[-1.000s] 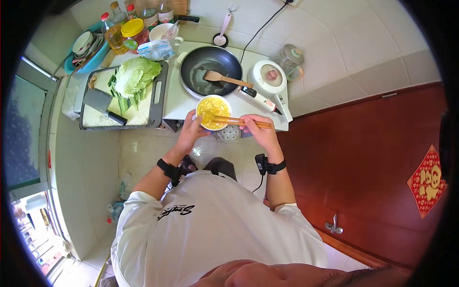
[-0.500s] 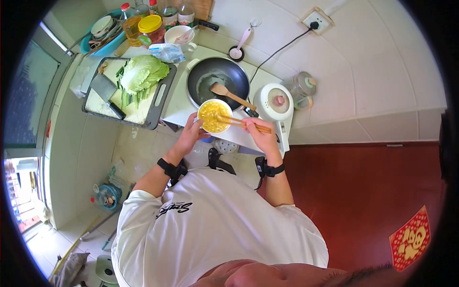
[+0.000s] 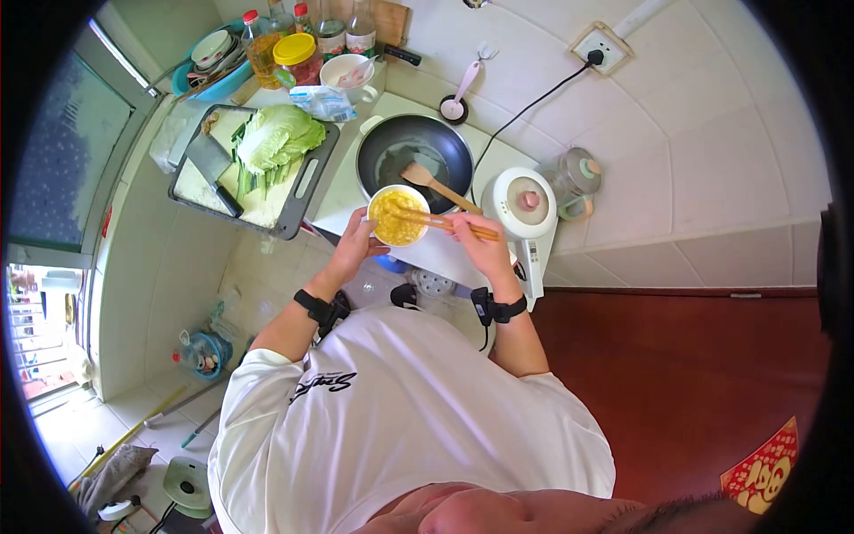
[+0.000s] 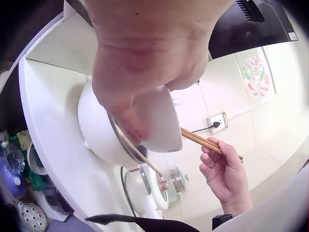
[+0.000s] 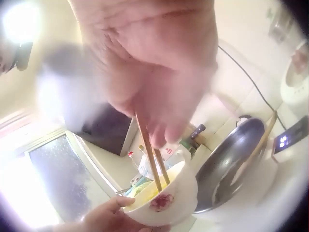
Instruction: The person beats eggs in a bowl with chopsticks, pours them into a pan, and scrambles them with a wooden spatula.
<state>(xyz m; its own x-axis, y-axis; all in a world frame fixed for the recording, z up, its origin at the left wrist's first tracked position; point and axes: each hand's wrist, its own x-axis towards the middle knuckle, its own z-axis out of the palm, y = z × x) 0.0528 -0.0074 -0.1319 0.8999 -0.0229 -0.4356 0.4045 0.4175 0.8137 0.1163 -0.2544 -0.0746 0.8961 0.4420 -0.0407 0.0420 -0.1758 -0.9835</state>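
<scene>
My left hand [image 3: 354, 246] grips a white bowl [image 3: 377, 237] of yellow beaten egg from its left side, just in front of the pan [image 3: 377, 153]. In the left wrist view that hand [image 4: 145, 63] curls around the bowl [image 4: 161, 123]. My right hand [image 3: 481, 249] pinches a pair of wooden chopsticks [image 3: 442, 222], whose tips are in the egg. The right wrist view shows the chopsticks [image 5: 152, 159] slanting down into the bowl [image 5: 181, 198] from the right hand [image 5: 154, 82]. A wooden spatula [image 3: 445, 190] lies across the pan.
A cutting board [image 3: 291, 208] with a cabbage [image 3: 277, 140] and a cleaver [image 3: 209, 158] lies on the left. Behind it stand bottles, a yellow-lidded jar [image 3: 298, 59] and a white cup [image 3: 348, 78]. Right of the pan sits a small white cooker [image 3: 523, 203]; a glass jug [image 3: 576, 173] stands beside it.
The head view has shifted, so the counter things appear lower and further right. Both hands keep their holds, and the chopsticks have moved within the egg.
</scene>
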